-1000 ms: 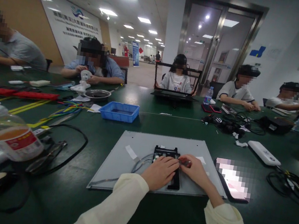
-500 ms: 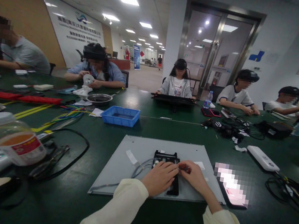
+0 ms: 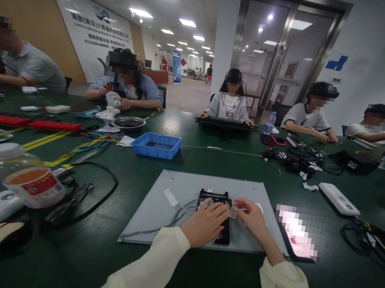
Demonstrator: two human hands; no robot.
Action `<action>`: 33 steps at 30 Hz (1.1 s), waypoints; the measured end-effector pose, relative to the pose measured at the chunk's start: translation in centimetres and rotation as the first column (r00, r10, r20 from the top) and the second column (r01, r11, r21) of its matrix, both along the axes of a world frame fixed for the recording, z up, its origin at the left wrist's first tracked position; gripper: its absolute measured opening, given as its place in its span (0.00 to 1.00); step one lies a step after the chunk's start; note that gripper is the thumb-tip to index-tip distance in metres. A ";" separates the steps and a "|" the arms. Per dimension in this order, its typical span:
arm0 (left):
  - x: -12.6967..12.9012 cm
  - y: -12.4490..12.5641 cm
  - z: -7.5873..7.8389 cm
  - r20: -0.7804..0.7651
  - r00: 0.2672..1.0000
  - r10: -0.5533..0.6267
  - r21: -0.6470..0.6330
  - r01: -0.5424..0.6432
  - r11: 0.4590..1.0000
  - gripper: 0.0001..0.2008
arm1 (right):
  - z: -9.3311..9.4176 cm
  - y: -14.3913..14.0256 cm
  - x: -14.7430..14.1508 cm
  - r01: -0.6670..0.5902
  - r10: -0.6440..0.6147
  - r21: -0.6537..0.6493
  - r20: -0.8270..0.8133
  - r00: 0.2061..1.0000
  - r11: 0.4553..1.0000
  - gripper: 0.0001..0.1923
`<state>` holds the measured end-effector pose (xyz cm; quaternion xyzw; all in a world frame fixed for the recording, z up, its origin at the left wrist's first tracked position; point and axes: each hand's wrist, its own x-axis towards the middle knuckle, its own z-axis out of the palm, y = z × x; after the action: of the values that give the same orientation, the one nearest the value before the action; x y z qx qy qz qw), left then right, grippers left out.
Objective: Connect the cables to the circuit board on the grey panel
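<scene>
A grey metal panel lies flat on the green table in front of me. A black module with thin grey wires sits at its middle. My left hand rests palm down on the module's near part, fingers spread a little. Just right of it, my right hand pinches a small translucent piece of tape between thumb and fingertips. A white tape strip is stuck to the panel left of the module.
A lit phone lies right of the panel, a white oblong device and black cables beyond it. A blue tray stands behind the panel. A tipped jar and cables lie at the left. Several people sit across the table.
My hands stay on the module; the right hand's fingertips have lifted slightly with the pale tape piece. The person opposite has laid a black frame down flat.
</scene>
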<state>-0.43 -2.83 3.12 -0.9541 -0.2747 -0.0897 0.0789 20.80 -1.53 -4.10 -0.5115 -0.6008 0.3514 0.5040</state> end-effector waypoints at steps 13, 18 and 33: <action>-12.3 2.0 3.0 0.363 0.770 0.525 -0.516 -0.303 0.801 0.20 | 1.1 -0.1 0.8 0.131 -0.136 -0.040 -0.169 0.976 0.991 0.14; -14.0 6.3 -0.5 0.370 0.631 0.682 -0.520 -0.467 0.715 0.25 | 0.5 0.0 1.3 0.121 -0.124 -0.035 -0.125 0.984 0.992 0.14; -13.1 7.8 -1.5 0.475 0.511 0.716 -0.644 -0.352 0.679 0.14 | 2.2 -1.6 0.3 0.117 -0.124 0.057 0.145 0.982 0.991 0.13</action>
<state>-13.57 5.01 1.63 -0.6941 -0.5858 -0.3432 -0.2395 21.08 -3.15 -1.90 -0.5592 -0.6127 0.2667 0.4907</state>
